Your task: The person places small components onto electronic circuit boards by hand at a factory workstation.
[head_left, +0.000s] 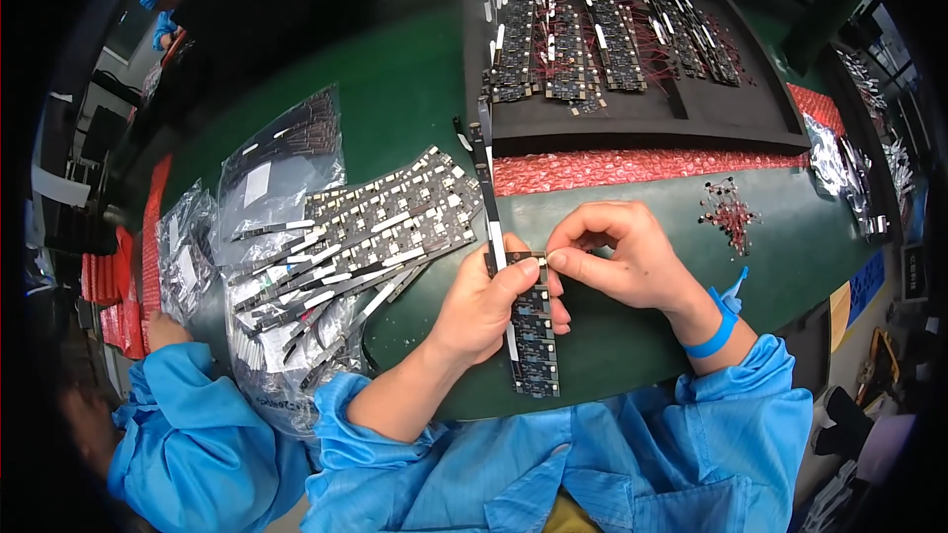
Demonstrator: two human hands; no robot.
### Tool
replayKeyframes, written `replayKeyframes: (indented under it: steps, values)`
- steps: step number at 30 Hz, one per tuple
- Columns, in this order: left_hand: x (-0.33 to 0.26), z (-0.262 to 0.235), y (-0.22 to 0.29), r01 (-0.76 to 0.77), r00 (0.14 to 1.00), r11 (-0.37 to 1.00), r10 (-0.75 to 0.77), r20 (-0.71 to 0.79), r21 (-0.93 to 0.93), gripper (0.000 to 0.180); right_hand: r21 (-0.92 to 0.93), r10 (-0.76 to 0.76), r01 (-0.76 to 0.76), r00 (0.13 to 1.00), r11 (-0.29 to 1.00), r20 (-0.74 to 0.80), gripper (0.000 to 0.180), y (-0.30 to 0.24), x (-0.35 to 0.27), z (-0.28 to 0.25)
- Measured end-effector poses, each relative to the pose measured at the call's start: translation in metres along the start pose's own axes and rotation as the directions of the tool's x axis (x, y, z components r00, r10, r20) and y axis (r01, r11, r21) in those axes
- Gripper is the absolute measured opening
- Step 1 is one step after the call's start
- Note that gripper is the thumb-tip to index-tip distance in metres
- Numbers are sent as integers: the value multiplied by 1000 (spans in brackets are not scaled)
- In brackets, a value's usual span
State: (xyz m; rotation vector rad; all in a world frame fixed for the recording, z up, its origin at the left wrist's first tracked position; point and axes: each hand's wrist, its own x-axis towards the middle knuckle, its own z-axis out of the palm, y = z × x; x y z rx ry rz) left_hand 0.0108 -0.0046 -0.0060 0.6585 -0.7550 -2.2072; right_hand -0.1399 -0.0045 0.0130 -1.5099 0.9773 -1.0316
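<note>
My left hand is closed round a narrow black circuit board, its thumb across the upper end. A long black-and-white flat strip lies along the board and sticks up beyond my fingers. At the board's upper end my right hand pinches with thumb and forefinger; whatever is between them is too small to make out. A blue wrist strap circles my right wrist. To the left of my hands, a stack of similar boards is fanned out. Small dark parts with red wires lie in a heap at the right.
A black foam tray with rows of wired boards stands at the back, red bubble wrap along its front. Clear plastic bags lie at the left. A co-worker's hand and blue sleeve come in at the lower left.
</note>
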Motion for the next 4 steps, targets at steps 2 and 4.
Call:
replayKeyframes:
  steps: [2, 4]
  values:
    - [1, 1, -1, 9, 1000, 1000, -9, 2, -15, 12, 5, 36, -36, 999, 999, 14, 5, 1, -1, -1]
    - [2, 2, -2, 22, 1000, 1000, -22, -16, -21, 13, 7, 74, -74, 997, 997, 20, 6, 0, -3, -4]
